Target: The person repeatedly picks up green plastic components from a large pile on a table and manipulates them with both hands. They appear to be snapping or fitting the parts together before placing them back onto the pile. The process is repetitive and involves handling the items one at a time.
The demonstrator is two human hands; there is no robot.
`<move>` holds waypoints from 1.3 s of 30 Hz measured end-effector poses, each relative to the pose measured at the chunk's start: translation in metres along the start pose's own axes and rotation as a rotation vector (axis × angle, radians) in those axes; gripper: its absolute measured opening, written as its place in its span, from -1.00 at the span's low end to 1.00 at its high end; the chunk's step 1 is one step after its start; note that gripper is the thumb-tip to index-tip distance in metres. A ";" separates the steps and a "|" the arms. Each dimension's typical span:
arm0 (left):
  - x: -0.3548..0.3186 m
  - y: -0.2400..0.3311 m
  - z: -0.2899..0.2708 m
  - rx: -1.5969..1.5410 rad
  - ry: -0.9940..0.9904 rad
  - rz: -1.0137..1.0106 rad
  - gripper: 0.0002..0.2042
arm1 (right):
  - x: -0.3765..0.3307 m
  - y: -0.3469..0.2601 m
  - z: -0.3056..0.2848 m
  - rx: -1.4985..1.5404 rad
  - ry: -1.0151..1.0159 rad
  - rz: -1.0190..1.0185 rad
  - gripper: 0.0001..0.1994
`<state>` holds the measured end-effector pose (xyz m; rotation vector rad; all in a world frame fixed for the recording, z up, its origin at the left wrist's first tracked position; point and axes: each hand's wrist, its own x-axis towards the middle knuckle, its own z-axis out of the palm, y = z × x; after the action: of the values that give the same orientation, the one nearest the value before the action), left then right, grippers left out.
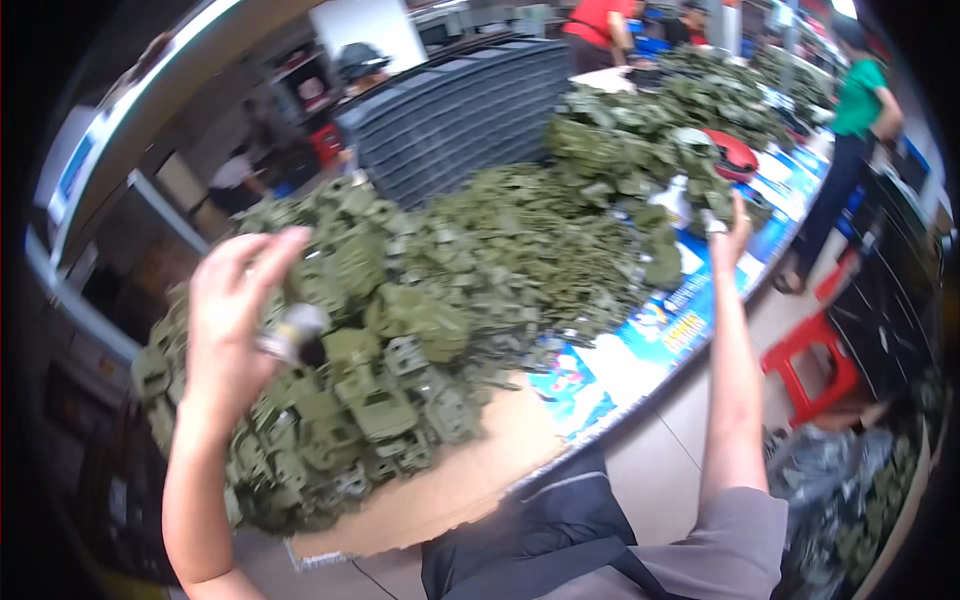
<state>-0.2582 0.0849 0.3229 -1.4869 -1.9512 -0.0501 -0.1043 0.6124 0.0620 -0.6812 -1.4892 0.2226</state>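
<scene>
A long tabletop (470,480) is running away toward the upper right, its near end showing bare brown board and its far stretch lying under blue printed sheets (680,320). Pale floor tiles (660,470) are showing along its right edge, where a red plastic stool (812,368) is standing beside dark shelving (890,290). A tall stack of dark grey trays (455,115) is sitting behind the tabletop, bright strip lights (150,85) are glaring along the upper left, and other workers (855,110) are standing at the far end.
</scene>
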 end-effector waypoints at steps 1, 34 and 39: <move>0.023 0.025 0.017 -0.056 0.004 0.058 -0.38 | -0.006 -0.025 -0.022 0.249 -0.078 0.146 -0.41; -0.125 -0.093 -0.028 0.435 -0.151 -0.762 -0.44 | 0.095 0.146 0.174 0.038 -0.676 -0.312 -0.31; -0.216 -0.179 -0.081 0.282 0.183 -1.281 -0.42 | 0.031 0.064 0.076 0.441 -0.820 -0.081 -0.55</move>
<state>-0.3485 -0.1923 0.3354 0.1042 -2.2934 -0.4223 -0.1573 0.7007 0.0486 -0.1549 -2.1400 0.8115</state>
